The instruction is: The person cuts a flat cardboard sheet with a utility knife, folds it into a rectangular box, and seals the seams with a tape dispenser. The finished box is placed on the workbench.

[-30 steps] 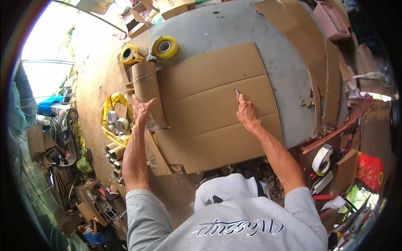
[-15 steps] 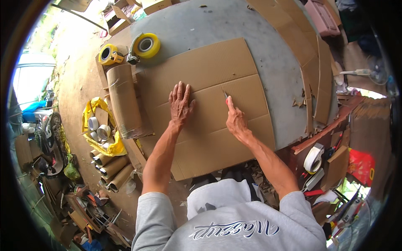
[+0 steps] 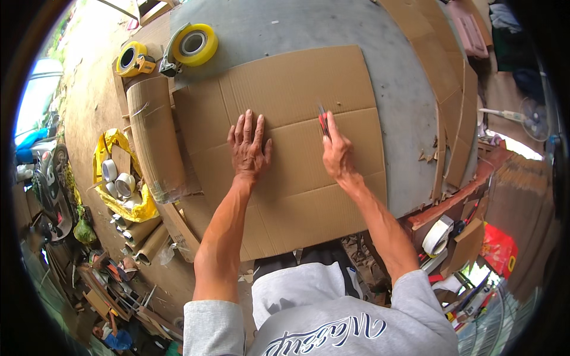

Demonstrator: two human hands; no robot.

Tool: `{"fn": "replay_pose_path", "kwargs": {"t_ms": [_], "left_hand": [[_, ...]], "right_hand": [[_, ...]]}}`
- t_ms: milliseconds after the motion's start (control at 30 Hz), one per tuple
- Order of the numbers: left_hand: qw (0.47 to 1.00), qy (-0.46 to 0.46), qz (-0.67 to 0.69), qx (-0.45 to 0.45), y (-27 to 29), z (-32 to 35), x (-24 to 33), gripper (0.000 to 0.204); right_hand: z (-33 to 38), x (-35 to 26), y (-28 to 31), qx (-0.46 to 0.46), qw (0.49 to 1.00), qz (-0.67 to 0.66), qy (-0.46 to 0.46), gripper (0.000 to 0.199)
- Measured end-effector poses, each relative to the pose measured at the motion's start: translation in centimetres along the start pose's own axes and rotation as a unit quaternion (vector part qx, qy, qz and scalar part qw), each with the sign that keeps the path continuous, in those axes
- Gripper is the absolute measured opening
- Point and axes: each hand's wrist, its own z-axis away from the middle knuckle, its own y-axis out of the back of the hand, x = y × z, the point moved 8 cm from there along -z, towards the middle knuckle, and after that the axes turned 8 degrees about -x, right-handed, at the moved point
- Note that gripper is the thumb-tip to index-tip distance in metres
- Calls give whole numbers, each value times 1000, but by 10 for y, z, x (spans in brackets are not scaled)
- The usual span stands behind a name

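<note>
A flat brown cardboard sheet (image 3: 297,172) with crease lines lies on the grey tabletop. My left hand (image 3: 250,151) rests palm down on its left half, fingers stretched out. To the right, my right hand (image 3: 338,154) grips a red and black utility knife (image 3: 323,123), its blade pointing away from me over the sheet near the far crease. Whether the blade tip touches the cardboard I cannot tell. Part of the knife's handle is hidden in my fingers.
Two yellow tape rolls with dispensers, one (image 3: 195,45) nearer the sheet and another (image 3: 132,59), stand at the far left. A cardboard roll (image 3: 155,136) lies left of the sheet. Cardboard strips (image 3: 442,77) line the right edge. A yellow bag (image 3: 141,212) holds tape rolls.
My right hand has moved slightly away from me with the knife, and more of the knife shows. My left hand stays flat on the cardboard. The whole view has shifted a little.
</note>
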Motion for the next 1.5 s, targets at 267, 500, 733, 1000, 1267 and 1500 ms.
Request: {"fn": "replay_pose_path", "kwargs": {"t_ms": [267, 500, 733, 1000, 1267, 1500], "left_hand": [[1000, 9, 3, -14, -1, -2, -2, 67], [1000, 17, 18, -19, 0, -1, -3, 67], [999, 24, 24, -22, 1, 0, -5, 68], [999, 23, 35, -18, 2, 0, -5, 68], [999, 25, 39, -11, 1, 1, -6, 68], [999, 26, 41, -6, -1, 2, -8, 68]], "right_hand": [[-118, -10, -2, 21, 998, 37, 36, 60], [-137, -15, 4, 5, 998, 60, 23, 61], [-150, -22, 6, -35, 995, 94, -25, 60], [-154, -29, 5, -25, 990, 137, -15, 56], [-154, -30, 7, -5, 990, 138, -28, 55], [-162, -40, 6, -30, 987, 155, -13, 39]]}}
